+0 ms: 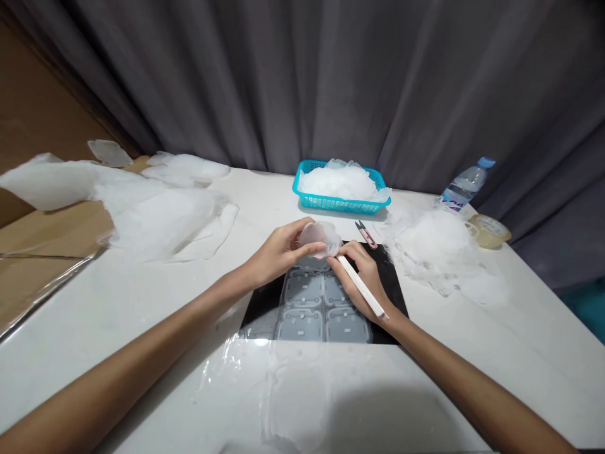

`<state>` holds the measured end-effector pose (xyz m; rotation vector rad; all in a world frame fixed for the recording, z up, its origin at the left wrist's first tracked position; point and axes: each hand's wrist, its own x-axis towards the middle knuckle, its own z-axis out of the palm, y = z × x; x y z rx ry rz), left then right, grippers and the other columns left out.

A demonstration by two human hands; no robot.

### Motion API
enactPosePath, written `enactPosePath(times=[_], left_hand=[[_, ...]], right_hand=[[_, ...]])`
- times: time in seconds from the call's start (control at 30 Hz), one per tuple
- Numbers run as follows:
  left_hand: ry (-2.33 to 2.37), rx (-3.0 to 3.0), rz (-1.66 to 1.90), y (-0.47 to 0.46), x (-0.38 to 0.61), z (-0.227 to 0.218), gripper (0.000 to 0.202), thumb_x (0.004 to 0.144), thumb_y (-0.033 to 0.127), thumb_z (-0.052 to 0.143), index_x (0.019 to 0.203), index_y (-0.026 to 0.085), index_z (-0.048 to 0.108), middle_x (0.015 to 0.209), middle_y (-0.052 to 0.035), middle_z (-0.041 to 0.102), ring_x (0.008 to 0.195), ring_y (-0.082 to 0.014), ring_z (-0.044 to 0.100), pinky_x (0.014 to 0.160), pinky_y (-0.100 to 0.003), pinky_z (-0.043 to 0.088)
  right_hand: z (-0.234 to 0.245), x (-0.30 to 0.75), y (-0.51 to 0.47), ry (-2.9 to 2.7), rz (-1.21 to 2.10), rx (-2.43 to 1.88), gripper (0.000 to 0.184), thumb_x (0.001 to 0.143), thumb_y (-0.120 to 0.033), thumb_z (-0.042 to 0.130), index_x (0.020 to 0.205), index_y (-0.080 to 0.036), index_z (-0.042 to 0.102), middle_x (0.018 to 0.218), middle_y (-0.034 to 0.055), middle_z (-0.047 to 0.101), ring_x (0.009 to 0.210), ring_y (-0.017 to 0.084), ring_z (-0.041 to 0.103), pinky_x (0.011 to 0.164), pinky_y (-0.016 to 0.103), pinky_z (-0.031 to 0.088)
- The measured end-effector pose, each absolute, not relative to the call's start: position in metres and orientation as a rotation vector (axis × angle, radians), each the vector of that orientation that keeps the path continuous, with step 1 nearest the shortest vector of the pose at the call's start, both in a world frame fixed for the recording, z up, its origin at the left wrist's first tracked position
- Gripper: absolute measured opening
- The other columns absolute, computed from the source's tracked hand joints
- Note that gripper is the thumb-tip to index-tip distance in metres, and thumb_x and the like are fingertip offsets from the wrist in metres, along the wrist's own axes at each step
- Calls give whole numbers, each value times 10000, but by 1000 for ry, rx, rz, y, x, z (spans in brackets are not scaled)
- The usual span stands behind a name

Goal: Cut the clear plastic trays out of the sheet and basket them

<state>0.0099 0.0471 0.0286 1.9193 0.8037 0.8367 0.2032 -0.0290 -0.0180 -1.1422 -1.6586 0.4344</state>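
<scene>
In the middle of the head view, my left hand (282,250) pinches a small, translucent white pouch-like piece (317,234) between thumb and fingers. My right hand (363,275) grips a flat white stick (360,285) like a pen. The stick's far end meets the piece's right edge; whether it reaches inside, I cannot tell. Both hands are above a black mat (393,291), on which lies a clear plastic sheet (304,291) with several rounded-square shapes. Pink-handled thread snips (366,234) lie just beyond my right hand.
A blue basket (331,203) with white fluffy stuffing stands at the back. More white fluff (155,217) lies at left, beside cardboard (51,252). At right are a fluffy pile (439,246), a water bottle (466,187) and a tape roll (490,231). A grey curtain (265,82) hangs behind.
</scene>
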Motion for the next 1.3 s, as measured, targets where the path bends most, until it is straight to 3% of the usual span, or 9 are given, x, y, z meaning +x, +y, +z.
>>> enactPosePath(times=[0.4,0.63,0.93,1.3], left_hand=[[913,2146,779,43,5,29,339,958,476,679,857,189,530,747,41,453,661,-117,446,585,-223,364],[836,1807,823,51,6,24,317,888,435,759,920,163,599,804,20,549,715,-137,532,653,-255,442],[774,1688,861,48,11,23,337,862,427,790,948,151,618,847,-5,659,787,-167,636,732,-282,506],[818,1698,838,43,13,25,407,795,434,840,949,166,576,845,25,570,759,-138,544,695,-251,454]], right_hand=[[-25,202,-22,-1689,275,-1161,121,939,-145,597,854,-230,593,852,25,614,868,210,602,806,341,485],[-22,205,-27,-1685,431,-1076,52,967,-200,638,987,-213,684,929,48,655,896,207,615,825,345,486],[-19,205,-28,-1600,516,-1074,32,951,-225,666,935,-209,689,897,37,641,848,188,609,752,316,480],[-17,204,-30,-1612,512,-1111,52,958,-248,657,916,-217,656,884,25,611,825,185,601,742,314,476]])
